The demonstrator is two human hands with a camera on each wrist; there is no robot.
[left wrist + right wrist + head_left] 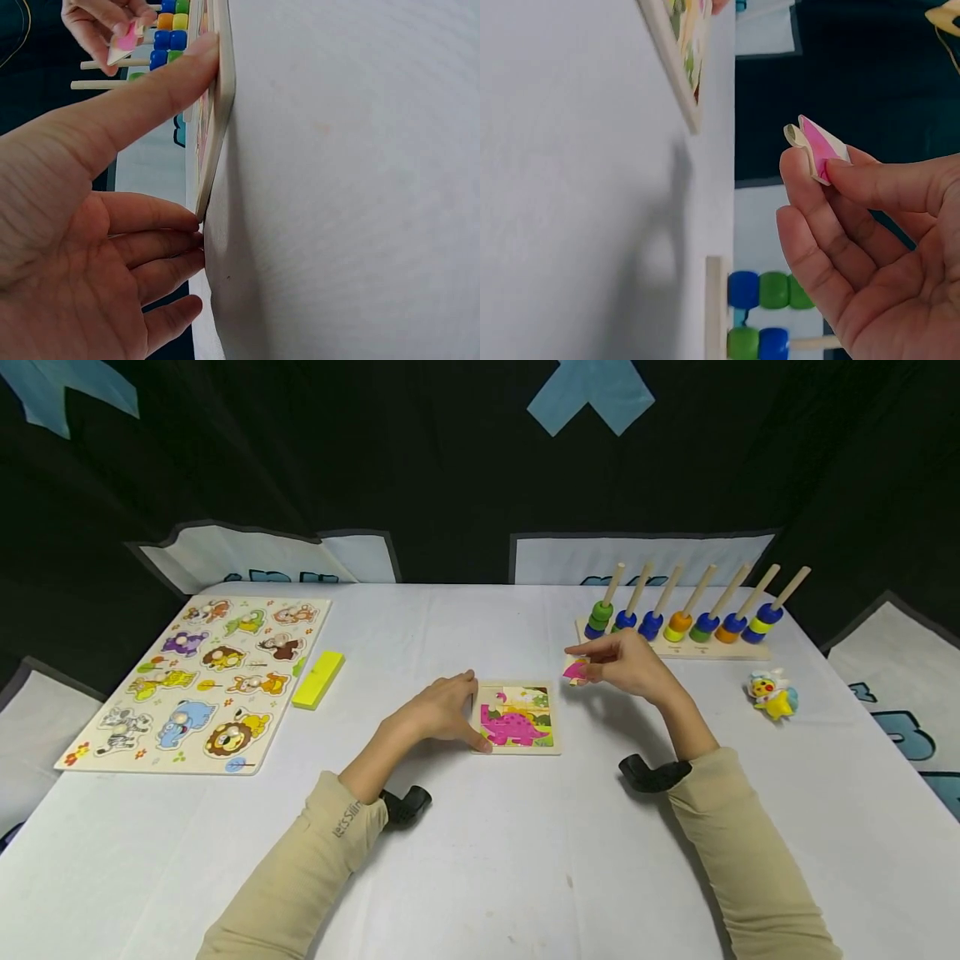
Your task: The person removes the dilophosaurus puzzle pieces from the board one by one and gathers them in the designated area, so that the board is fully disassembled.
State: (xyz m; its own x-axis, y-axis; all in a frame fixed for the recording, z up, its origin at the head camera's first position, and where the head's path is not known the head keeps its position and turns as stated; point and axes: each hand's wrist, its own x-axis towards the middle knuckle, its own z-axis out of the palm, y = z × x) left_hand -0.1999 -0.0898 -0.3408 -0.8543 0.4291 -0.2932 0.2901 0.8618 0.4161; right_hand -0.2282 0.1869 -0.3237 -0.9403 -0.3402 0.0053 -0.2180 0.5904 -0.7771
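My right hand (pixel 626 668) is raised off the table, right of a small wooden jigsaw puzzle. Between thumb and fingers it pinches a puzzle piece (pixel 823 150) with pink on a pale ground; the fingers cover part of it. The puzzle (pixel 516 728) lies in a shallow wooden tray (pixel 517 752) and shows a pink dinosaur, with a bare wood-coloured patch at its upper left. My left hand (pixel 442 710) rests at the tray's left side, fingers fairly straight. Its thumb (pixel 161 86) lies on the near left corner, while the other fingertips touch the side edge.
A large animal puzzle board (pixel 198 685) lies at the left, beside a yellow block (pixel 318 680). Back right stands a wooden peg rack (pixel 697 649) with coloured beads on upright pegs. A small yellow-and-blue toy figure (pixel 772 695) lies at the right.
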